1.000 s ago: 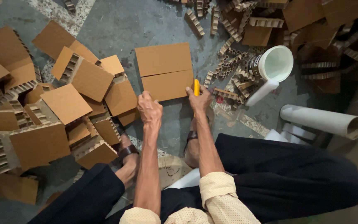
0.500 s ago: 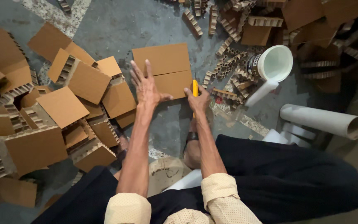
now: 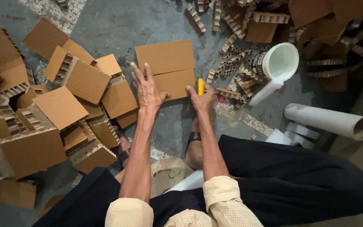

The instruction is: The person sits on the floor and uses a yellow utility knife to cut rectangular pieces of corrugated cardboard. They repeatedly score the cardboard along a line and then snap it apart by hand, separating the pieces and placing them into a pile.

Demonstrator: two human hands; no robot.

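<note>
One white bucket tipped, inside bare; right hand grip clamped on yellow cutter.

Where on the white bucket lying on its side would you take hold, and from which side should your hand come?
Grip the white bucket at its open rim, coming from the person's side. It lies tipped with its mouth facing the camera, so fingers can probably hook inside the rim while the thumb presses the outer wall. Honeycomb cardboard scraps crowd its left, and the white cardboard tube lies lower right.

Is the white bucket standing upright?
No, the white bucket lies tipped on its side among cardboard scraps, its open mouth facing the camera.
</note>
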